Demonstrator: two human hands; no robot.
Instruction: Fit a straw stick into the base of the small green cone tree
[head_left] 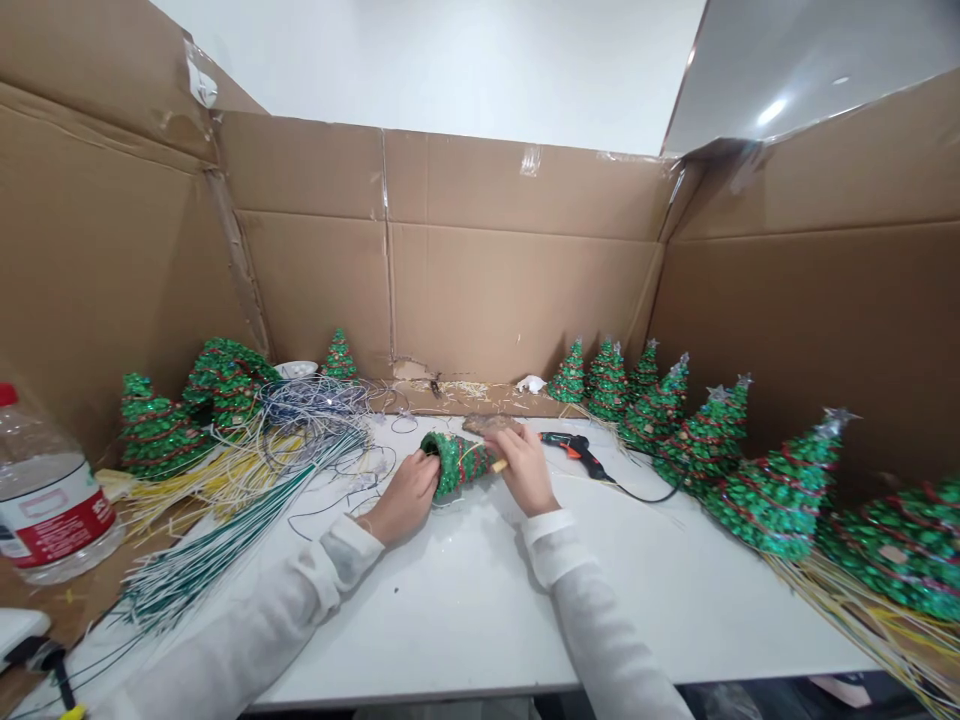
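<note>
Green beaded tree (457, 465) is being held sideways over the table (450, 620), long axis running left-right, wide end clamped by left hand (405, 497), narrow end gripped by right hand (525, 468).

The small held tree (456, 464) glitters green, wound with thin red bands. The glue gun (576, 452) is black with orange on top. The worktop (450, 625) and the sleeves (600, 620) are white, the wire bundle (217, 545) is streaked green and white, and the cardboard wall (517, 300) is plain brown.
</note>
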